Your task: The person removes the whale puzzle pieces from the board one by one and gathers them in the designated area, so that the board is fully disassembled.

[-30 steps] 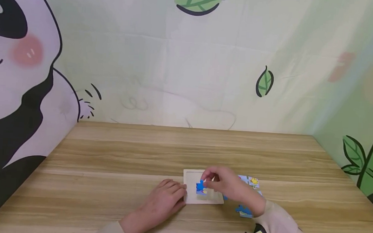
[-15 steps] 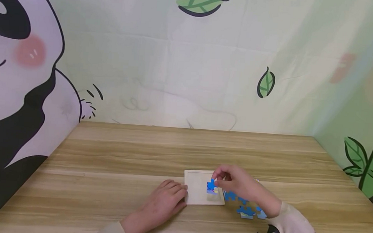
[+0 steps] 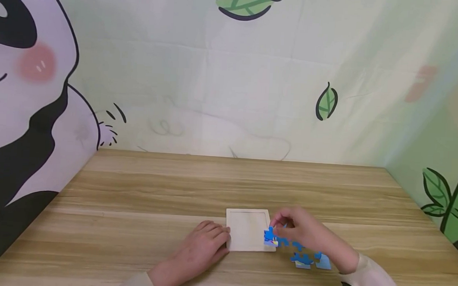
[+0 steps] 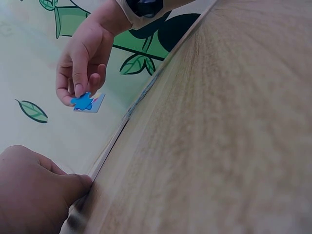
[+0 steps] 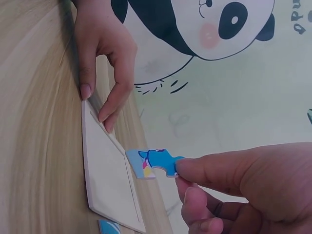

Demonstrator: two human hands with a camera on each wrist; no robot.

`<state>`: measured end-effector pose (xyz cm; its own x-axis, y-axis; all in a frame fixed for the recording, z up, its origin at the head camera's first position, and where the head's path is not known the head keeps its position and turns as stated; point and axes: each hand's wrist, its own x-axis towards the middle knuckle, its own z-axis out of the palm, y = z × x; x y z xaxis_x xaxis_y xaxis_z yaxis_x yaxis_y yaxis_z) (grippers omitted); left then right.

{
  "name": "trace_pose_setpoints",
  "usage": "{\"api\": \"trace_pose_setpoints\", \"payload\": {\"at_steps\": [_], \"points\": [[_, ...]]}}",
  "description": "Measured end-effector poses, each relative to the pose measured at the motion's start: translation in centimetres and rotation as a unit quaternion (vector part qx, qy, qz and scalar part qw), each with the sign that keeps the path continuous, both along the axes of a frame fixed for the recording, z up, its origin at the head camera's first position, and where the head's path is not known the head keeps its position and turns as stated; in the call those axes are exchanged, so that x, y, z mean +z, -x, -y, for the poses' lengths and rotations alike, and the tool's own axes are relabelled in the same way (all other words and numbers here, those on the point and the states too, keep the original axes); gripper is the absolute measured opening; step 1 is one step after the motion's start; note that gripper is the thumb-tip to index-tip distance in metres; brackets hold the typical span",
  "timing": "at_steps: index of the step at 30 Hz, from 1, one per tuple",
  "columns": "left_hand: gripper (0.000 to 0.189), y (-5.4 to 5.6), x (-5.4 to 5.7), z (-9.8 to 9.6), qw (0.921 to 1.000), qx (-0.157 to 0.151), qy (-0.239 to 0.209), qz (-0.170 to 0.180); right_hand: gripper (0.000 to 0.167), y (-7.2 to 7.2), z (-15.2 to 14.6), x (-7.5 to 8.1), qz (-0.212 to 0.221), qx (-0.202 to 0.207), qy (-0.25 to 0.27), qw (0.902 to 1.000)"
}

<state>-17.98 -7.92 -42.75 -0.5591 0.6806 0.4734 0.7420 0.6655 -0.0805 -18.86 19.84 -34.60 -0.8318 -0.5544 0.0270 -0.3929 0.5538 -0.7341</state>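
My right hand (image 3: 300,226) pinches a jigsaw piece (image 3: 269,237) between thumb and fingers, just above the right side of a shallow wooden puzzle tray (image 3: 247,230). The right wrist view shows the piece as light blue with a bright blue animal shape and touches of pink and yellow. At the tray's left edge rests my left hand (image 3: 203,247), its thumb at the near corner and its fingertips along that side. The bare pale floor of the tray shows in the head view.
Several blue jigsaw pieces (image 3: 302,260) lie on the wooden table (image 3: 164,187) right of the tray, some partly hidden under my right hand. A cloth wall (image 3: 232,87) printed with a panda and leaves stands behind the table.
My right hand has moved right with the jigsaw piece, from over the tray's middle to its right edge, and slightly lower. My left hand stays at the tray.
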Motion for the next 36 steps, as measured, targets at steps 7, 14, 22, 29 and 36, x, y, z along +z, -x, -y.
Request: {"api": "trace_pose_setpoints", "payload": {"at_steps": [7,14,22,29,36], "points": [[0.014,0.0,0.0,0.0,1.0000,-0.003,-0.002,0.006,0.011,-0.5,-1.0,-0.3,0.015,0.011,0.013,0.9997],[0.014,-0.1,0.0,0.0,1.0000,-0.001,0.003,0.008,0.009,-1.0,-2.0,-1.0,0.028,0.025,0.009,0.9992],[0.014,0.0,0.0,0.0,1.0000,-0.002,-0.002,0.007,0.011,-1.3,-2.3,-1.6,0.054,0.025,0.010,0.9982],[0.014,0.1,-0.2,-0.1,1.0000,0.002,-0.002,0.002,0.013,-1.4,-2.7,-2.4,0.072,0.047,0.028,0.9959],[0.015,0.2,-0.2,-0.1,1.0000,0.003,-0.003,0.000,0.012,-1.1,-2.8,-3.2,0.078,0.046,0.025,0.9956]]}}
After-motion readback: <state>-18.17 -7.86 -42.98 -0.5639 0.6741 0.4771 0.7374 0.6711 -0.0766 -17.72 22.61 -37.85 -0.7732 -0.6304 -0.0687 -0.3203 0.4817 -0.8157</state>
